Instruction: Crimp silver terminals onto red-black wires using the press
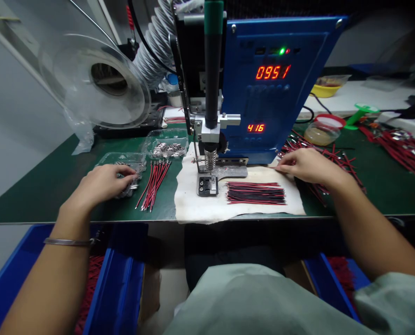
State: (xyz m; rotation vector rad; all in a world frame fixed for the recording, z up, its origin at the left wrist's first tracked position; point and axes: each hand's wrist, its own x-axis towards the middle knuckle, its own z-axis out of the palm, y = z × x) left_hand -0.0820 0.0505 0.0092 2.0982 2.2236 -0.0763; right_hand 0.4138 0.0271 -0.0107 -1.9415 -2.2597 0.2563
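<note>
I judge the red-black wires [256, 193] in front of the blue machine [266, 102] light, springy, best pinched near one end; left hand [102, 182] and right hand [307, 165] flank the machine, fingers curled, grip indiscernible.

Left grip [104, 182]: fingertips partly hidden; whether they hold any of the metal parts [133, 187] is unclear.
Right grip [303, 165]: fingertips too small to tell whether they pinch a wire.
Wire pile [345, 163]: partly hidden by the right grip.
Upright tool [212, 70]: cut off by the top edge.
Left blue bin [123, 279]: cut off below.
Clear spool [85, 104]: left rim blurred.
</note>
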